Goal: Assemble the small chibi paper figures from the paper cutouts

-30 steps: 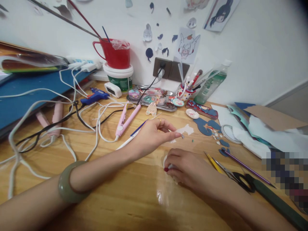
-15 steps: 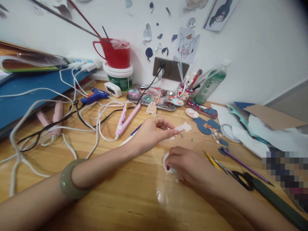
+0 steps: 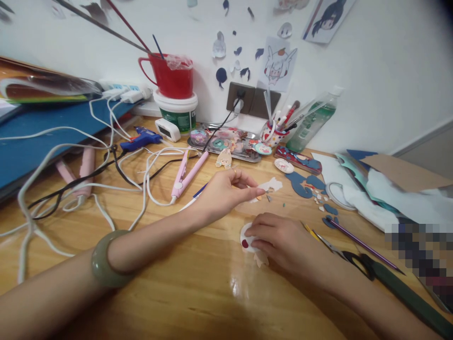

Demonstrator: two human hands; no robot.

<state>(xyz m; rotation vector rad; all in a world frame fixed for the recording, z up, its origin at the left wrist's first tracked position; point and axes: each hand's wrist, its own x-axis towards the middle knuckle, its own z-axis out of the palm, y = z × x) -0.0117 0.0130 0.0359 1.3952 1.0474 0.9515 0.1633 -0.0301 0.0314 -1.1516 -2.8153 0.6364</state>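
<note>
My left hand [image 3: 237, 191], with a green bangle [image 3: 109, 259] on its wrist, reaches over the middle of the table. Its thumb and fingertips are pinched together beside a white cut-out [image 3: 272, 185] and some tiny scraps; anything between them is too small to make out. My right hand [image 3: 274, 236] lies lower, fingers curled over the edge of a round white piece [image 3: 247, 231] that bears a dark red spot [image 3: 245, 243]. A pale beige cut-out [image 3: 261, 259] sticks out below the round piece, partly under my right hand.
Blue cut-outs [image 3: 300, 185], scissors [image 3: 332, 248] and a purple pencil [image 3: 364, 245] lie on the right. A pink flat iron [image 3: 187, 174], blue glue gun [image 3: 141, 139] and white cables are on the left. A metal tray [image 3: 226, 144] and pen cup [image 3: 272, 133] stand behind.
My right hand's fingers have shifted slightly up and right, so more of the round white piece and its red spot shows. My left hand stays almost where it was.
</note>
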